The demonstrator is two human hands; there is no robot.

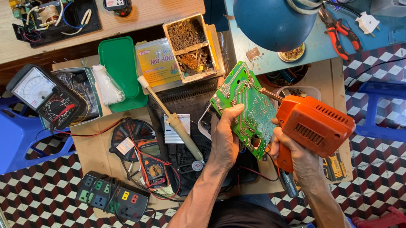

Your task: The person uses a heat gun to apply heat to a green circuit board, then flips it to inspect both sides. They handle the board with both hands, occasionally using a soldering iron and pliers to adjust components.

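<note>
The left hand [226,139] sits just right of the frame's centre, fingers wrapped around the lower edge of a green circuit board [245,105], which it holds tilted with the solder side toward the camera. The right hand [292,152], just beside it to the right, is clenched around the grip of an orange soldering gun [314,123]; the gun's thin tip reaches up and left to the board's upper right part, though whether it touches cannot be told. Both hands hover above a cardboard-covered tabletop [91,151] crowded with gear. Left of the left hand lies a cream-handled soldering iron [173,119], lying diagonally. Further left, a digital multimeter [152,167] lies beside a black power strip [112,196] near the lower left. An analogue meter [42,95] sits toward the upper left, next to a green plastic lid [120,67]. Red-handled pliers [339,32] lie on the blue surface at upper right, below a blue lamp shade [268,14].
</note>
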